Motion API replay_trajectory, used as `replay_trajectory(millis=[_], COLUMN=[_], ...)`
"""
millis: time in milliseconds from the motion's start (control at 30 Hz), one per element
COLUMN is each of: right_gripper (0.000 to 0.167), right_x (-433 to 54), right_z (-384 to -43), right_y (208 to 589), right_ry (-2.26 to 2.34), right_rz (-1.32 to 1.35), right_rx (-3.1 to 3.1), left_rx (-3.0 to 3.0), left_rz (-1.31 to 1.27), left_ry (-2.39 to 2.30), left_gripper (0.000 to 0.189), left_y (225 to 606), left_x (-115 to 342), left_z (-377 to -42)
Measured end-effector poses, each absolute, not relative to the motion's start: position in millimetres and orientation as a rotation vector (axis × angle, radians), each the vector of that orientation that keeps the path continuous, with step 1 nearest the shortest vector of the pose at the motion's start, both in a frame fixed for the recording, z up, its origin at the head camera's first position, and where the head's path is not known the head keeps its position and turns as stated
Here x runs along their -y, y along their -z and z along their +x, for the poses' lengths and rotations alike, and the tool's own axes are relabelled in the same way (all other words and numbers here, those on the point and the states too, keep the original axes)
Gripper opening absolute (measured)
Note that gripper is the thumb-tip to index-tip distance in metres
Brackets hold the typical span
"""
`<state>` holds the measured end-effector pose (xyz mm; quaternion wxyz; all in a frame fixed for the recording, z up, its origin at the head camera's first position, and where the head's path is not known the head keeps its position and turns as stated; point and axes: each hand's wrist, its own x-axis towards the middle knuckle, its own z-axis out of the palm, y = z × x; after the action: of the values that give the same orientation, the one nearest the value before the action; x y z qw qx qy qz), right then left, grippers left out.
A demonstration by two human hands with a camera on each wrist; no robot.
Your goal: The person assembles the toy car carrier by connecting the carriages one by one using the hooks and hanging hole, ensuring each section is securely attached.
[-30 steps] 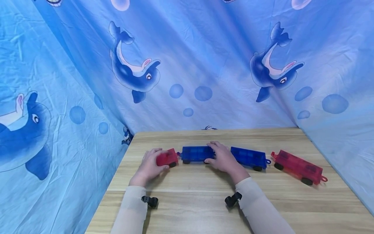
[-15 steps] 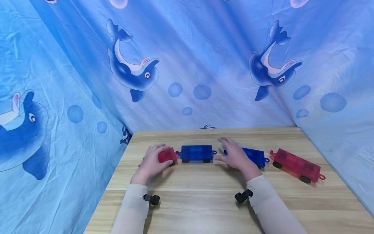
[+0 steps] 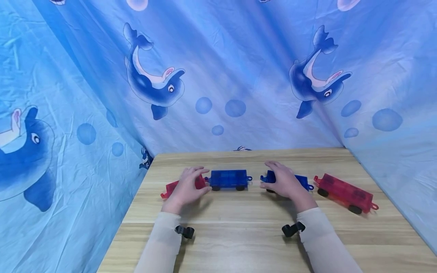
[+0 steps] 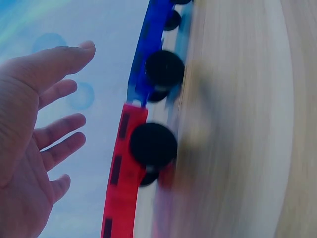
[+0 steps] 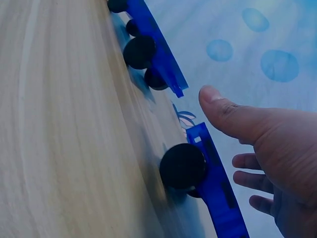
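A red toy train car [image 3: 171,187] stands at the left of the row, its front end meeting the coupling of a blue toy train car [image 3: 228,179]. Over the red car hovers my left hand [image 3: 186,187], thumb and fingers spread apart; the left wrist view shows them off the car. My right hand [image 3: 284,181] reaches above a second blue toy train car [image 5: 220,183], fingers loosely spread and holding nothing. A gap separates the two blue cars, hook facing ring. Part of each car beneath a hand is hidden in the head view.
Another red toy train car [image 3: 346,192] stands slanted at the right, its hook close to the second blue car's ring. The wooden table [image 3: 232,235] meets a blue dolphin-print curtain [image 3: 218,76] at its back and sides.
My right hand has left the middle blue car and moved right over the second one. My left hand has loosened from the red car and shifted slightly right.
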<state>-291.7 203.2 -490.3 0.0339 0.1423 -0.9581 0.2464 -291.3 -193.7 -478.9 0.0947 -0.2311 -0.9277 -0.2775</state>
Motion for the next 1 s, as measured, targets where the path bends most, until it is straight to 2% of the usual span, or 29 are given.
replay_trajectory(millis=[1000], right_gripper=[0.099], right_x=[-232], right_z=[-291], right_y=[495], right_ry=[-0.73], right_rz=[0.344], right_rx=[3.08], left_rx=[2.86], left_rz=[-0.881], left_ry=[0.656], left_gripper=[0.071], left_y=[493], left_x=[106], left_z=[-311])
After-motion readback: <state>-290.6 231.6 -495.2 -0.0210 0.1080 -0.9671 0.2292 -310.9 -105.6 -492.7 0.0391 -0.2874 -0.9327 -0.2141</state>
